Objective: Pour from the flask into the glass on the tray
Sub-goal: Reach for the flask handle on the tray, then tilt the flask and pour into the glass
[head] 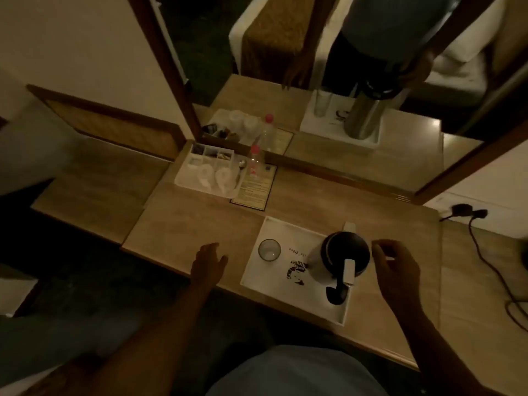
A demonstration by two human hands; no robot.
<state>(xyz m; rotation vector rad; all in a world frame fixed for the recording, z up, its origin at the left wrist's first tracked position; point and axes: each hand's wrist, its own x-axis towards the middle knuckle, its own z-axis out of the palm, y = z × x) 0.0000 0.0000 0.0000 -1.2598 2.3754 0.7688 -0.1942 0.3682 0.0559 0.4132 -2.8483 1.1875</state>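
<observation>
Pale fabric of the person's shirt [300,372] filled the foot of the head-camera view, both bare forearms reaching out over a wooden desk [185,224] in a dim room. Right hand [397,267] hovered just beside the black-lidded steel flask [340,258], fingers loosely curled and holding nothing, apart from the lid and from the black handle that pointed back toward the body. Left hand [208,262] hung open and empty above the desk's near edge, to the left of the white tray [285,287]. Flask stood upright at the tray's right end; the clear drinking glass [269,250] stood upright at the left end, well apart from it, and whether it held anything could not be told. Farther back sat a white condiment tray [205,172], a pink-capped plastic bottle [253,164] and a printed card [254,190], with a mirror [343,81] doubling the scene. Pouring looked not yet begun. Likely hazards: a grip on the lid rather than the handle could let the flask slip; a quick tilt could overshoot the narrow glass and flood the tray; with no hand on it, the glass could be knocked over by the spout; poor light made the level hard to judge
</observation>
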